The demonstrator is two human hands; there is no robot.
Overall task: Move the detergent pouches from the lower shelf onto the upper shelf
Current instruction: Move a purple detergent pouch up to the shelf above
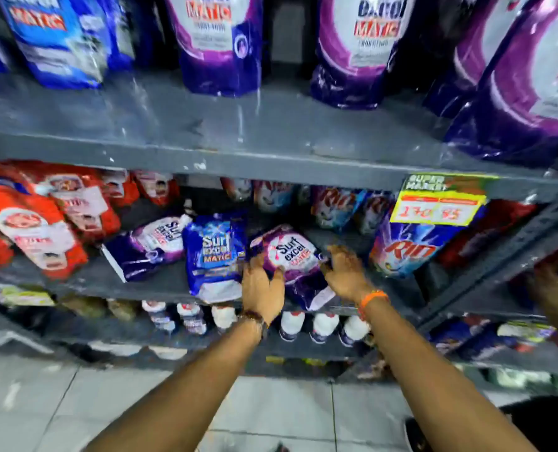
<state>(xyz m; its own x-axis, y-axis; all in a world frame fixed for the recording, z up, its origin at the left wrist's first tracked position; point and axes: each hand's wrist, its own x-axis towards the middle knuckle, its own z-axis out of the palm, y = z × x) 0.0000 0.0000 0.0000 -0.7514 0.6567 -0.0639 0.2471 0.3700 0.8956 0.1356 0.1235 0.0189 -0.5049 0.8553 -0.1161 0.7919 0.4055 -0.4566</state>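
A purple Surf Excel Matic pouch lies tilted on the grey lower shelf. My left hand grips its left edge and my right hand holds its right side. Just left of it stands a blue Surf Excel Matic pouch, and further left another purple pouch lies on its side. The grey upper shelf above carries large purple pouches and blue pouches, with bare patches between them.
Red pouches fill the lower shelf's left. A Rin pouch stands to the right under a yellow price tag. White bottles line the shelf below. Another person's hand reaches in at the far right.
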